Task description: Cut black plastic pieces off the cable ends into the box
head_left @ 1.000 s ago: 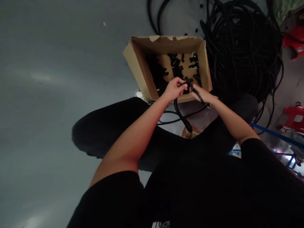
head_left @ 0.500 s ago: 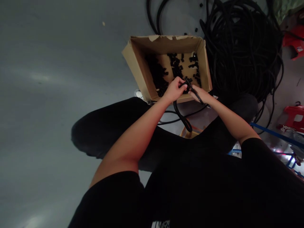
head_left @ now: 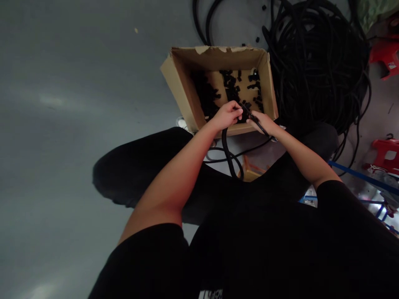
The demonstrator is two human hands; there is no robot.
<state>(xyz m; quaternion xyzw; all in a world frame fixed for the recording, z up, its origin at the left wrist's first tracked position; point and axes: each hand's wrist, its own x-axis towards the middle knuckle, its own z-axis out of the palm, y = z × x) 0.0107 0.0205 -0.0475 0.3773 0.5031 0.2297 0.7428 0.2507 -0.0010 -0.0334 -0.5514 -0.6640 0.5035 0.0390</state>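
My left hand point(head_left: 230, 114) is closed on a thick black hose point(head_left: 227, 151), which hangs from it down toward my lap. In my right hand point(head_left: 262, 122) is a dark tool point(head_left: 254, 118) that looks like scissors, its tip pointing up and left toward my left fingers. Both hands are over the near edge of an open cardboard box point(head_left: 182, 96). Many short black pieces point(head_left: 205, 93) lie inside the box, in loose groups.
A big heap of coiled black hose point(head_left: 324, 62) lies right of the box. Small black bits point(head_left: 257, 39) are on the floor behind it. Red plastic stools point(head_left: 386, 153) stand at the far right. A wooden object point(head_left: 251, 170) sits between my legs.
My left hand has moved slightly left, away from the tool's tip. The hose under it has shifted left and hangs straighter. My right hand has hardly moved.
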